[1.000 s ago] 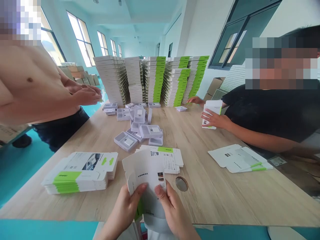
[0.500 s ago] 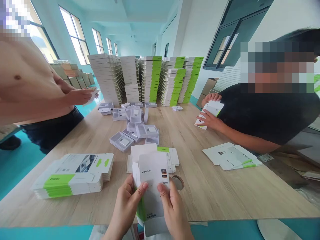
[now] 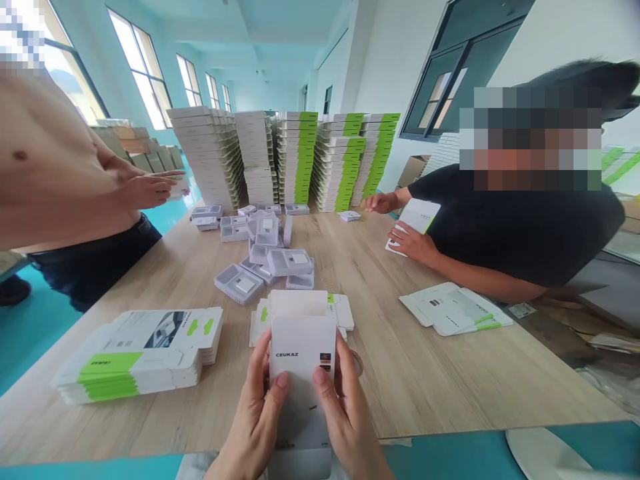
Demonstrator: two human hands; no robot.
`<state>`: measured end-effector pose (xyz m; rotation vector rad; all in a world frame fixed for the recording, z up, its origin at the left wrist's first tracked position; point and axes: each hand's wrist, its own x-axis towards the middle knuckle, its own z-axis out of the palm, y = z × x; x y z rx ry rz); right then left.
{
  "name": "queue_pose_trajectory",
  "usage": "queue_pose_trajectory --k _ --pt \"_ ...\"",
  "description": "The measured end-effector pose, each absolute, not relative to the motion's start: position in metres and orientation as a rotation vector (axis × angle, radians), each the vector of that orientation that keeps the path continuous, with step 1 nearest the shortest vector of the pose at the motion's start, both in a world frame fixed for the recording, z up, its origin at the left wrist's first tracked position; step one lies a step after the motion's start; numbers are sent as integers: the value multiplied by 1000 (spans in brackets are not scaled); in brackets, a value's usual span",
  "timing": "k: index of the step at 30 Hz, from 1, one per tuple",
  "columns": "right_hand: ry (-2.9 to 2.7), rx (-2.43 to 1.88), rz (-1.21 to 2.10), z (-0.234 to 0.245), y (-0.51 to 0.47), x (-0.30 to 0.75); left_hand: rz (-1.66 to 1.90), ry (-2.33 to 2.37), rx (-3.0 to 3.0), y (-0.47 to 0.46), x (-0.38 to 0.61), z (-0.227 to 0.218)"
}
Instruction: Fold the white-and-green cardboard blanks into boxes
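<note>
A white cardboard box (image 3: 303, 400) marked CEUKAZ stands between my hands near the table's front edge. Its end flaps at the top and bottom are unfolded. My left hand (image 3: 257, 407) grips the left side, thumb on the front panel. From the right side, my right hand (image 3: 345, 407) holds it the same way. Just beyond lie flat printed cartons (image 3: 343, 312), partly hidden by the box. To the left is a stack of flat white and green cartons (image 3: 135, 357). Several plastic trays (image 3: 240, 283) with small white pieces lie in a loose heap farther back.
Tall stacks of boxes (image 3: 297, 157) line the table's far end. A person (image 3: 510, 240) at the right holds a carton, near more flat cartons (image 3: 455, 309). Another person (image 3: 65, 173) stands at the left with a small item. A round hole (image 3: 358, 362) is beside my right hand.
The box in my hands has been squared up, its green side no longer showing, and its top flap stands up. The right-hand person has reached one hand toward small white pieces on the table.
</note>
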<state>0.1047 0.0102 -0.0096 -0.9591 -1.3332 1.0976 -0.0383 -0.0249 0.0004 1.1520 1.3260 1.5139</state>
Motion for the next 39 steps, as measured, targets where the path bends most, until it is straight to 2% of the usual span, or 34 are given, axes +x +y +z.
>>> queue_pose_trajectory --k 6,13,16,23,30,32,37,39 --pt "-1360 -976 1097 4 5 107 1483 1341 1183 -21 -40 5" --pt "-1314 -932 1286 18 6 118 1329 1222 1148 -21 -50 17" --pt "-1283 -894 1340 12 6 119 1405 1136 1121 -22 -49 15" --pt "-1039 -838 894 -19 -10 98 1795 1243 960 -24 -31 3" --pt "-1181 -870 843 -13 7 131 1650 1268 1155 -27 -47 -10" --pt "-1165 -891 967 -2 18 143 1577 1241 1279 -29 -55 -12" --pt "-1211 -831 1523 34 41 159 1429 1029 1695 -28 -73 -2" --pt "-1369 -775 1595 46 44 161 1333 913 1917 -26 -78 8"
